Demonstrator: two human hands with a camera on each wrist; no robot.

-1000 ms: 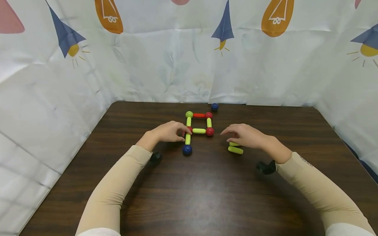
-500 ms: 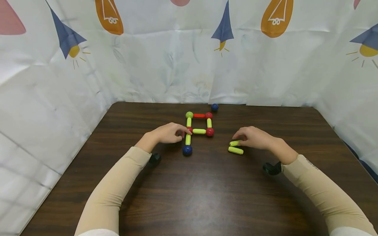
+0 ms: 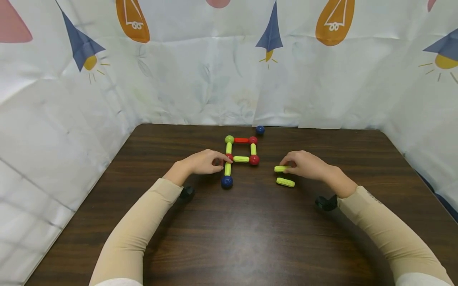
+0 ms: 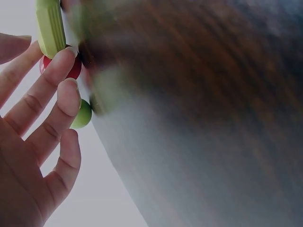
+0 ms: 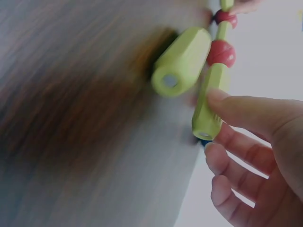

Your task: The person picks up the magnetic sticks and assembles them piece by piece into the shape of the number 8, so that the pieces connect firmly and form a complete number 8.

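Note:
A flat figure of balls and magnetic sticks lies on the table. Its square has a green ball [image 3: 229,139], a red stick [image 3: 241,140] and red balls [image 3: 254,159] at the other corners. From its near left corner, a yellow-green stick leads down to a blue ball [image 3: 227,181]. My left hand [image 3: 205,162] touches that corner's red ball [image 4: 75,70] with its fingertips, the thumb apart from the stick. My right hand [image 3: 307,165] pinches a yellow-green magnetic stick [image 5: 208,106] between thumb and fingers. Another yellow-green stick [image 3: 285,182] lies just nearer.
A loose blue ball [image 3: 260,130] sits near the table's back edge, behind the square. The dark wooden table [image 3: 247,230] stretches towards me. White printed cloth [image 3: 229,79] hangs behind and at the sides.
My right hand moved right and down to a yellow-green stick, took hold of it, and shifted it slightly left and away from the other stick. My left hand stays at the red ball.

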